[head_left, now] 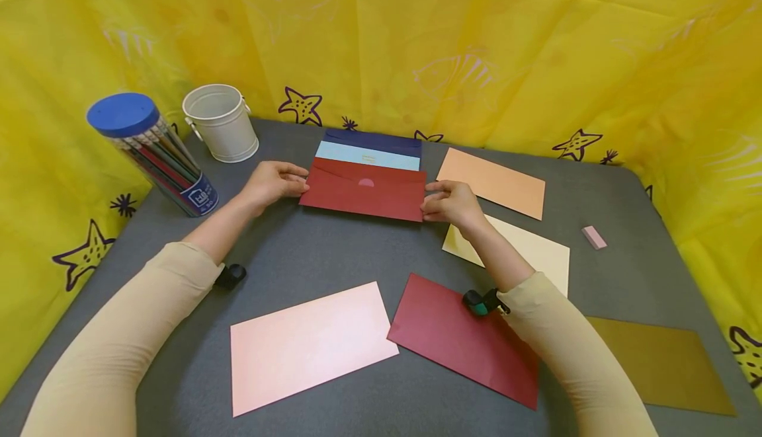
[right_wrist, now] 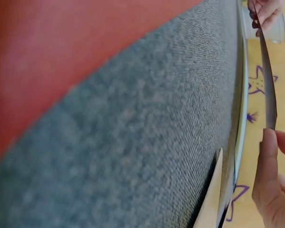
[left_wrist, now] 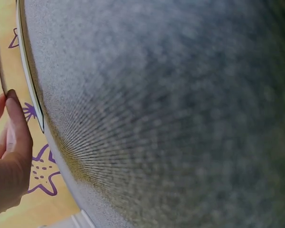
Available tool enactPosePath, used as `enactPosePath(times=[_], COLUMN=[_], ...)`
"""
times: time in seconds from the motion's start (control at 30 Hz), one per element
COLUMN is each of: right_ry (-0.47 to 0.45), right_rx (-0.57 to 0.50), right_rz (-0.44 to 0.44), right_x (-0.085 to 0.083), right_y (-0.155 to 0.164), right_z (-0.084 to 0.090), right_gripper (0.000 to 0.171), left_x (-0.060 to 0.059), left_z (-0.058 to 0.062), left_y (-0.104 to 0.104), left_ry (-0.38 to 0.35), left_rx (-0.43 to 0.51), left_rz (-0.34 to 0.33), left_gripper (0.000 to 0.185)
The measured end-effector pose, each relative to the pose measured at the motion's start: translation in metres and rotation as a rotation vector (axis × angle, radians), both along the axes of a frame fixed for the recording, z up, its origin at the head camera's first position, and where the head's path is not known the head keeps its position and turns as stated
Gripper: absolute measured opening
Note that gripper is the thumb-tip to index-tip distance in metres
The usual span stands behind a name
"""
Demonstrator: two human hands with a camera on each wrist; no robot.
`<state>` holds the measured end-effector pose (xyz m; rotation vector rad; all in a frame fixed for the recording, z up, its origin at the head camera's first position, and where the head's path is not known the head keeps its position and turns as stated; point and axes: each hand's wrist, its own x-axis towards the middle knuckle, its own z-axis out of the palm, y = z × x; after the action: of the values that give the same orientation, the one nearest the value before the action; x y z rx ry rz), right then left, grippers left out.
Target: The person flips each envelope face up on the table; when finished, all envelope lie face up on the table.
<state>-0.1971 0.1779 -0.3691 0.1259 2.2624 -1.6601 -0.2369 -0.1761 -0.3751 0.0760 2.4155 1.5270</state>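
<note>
A dark red envelope [head_left: 357,199] with a pink round seal is held level above the table between both hands. My left hand [head_left: 275,184] pinches its left edge, thumb and fingers on either side. At the opposite edge my right hand [head_left: 454,204] pinches it the same way. The right wrist view shows the envelope edge-on [right_wrist: 270,80], raised off the grey surface. Behind it lie a light blue envelope [head_left: 339,154] and a navy envelope [head_left: 381,139], overlapping, their lower parts hidden by the red one.
Pink [head_left: 309,344], crimson [head_left: 458,338], cream [head_left: 536,245], orange [head_left: 494,182] and olive [head_left: 667,361] envelopes lie spread on the grey table [head_left: 286,258]. A pink eraser [head_left: 594,237] rests at right. Back left stand a white bucket [head_left: 223,126] and a blue-lidded pencil tub [head_left: 157,156].
</note>
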Motion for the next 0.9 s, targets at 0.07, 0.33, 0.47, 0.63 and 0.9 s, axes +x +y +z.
enactPosePath(times=[0.07,0.33,0.47,0.63,0.9], right_ry=[-0.019,-0.097,-0.11,-0.124,-0.143], right_rx=[0.014,0.069,0.091,0.083,0.065], right_rz=[0.017,0.107,0.145,0.153,0.163], right_x=[-0.001,-0.005,-0.006,-0.009,-0.014], right_y=[-0.002,-0.006,-0.007,-0.008,-0.01], right_z=[-0.001,-0.004,-0.004,-0.002,-0.001], right_gripper=[0.05,0.051,0.053,0.054,0.057], left_x=[0.0,-0.001,-0.002,-0.004,-0.007], left_z=[-0.001,-0.003,-0.004,-0.004,-0.004], left_y=[0.0,-0.002,-0.002,0.001,0.005], left_ry=[0.0,0.044,0.057,0.048,0.034], left_rx=[-0.039,-0.261,-0.297,-0.296,-0.327], left_rz=[-0.006,-0.061,-0.081,-0.089,-0.114], left_gripper=[0.043,0.042,0.044,0.045,0.051])
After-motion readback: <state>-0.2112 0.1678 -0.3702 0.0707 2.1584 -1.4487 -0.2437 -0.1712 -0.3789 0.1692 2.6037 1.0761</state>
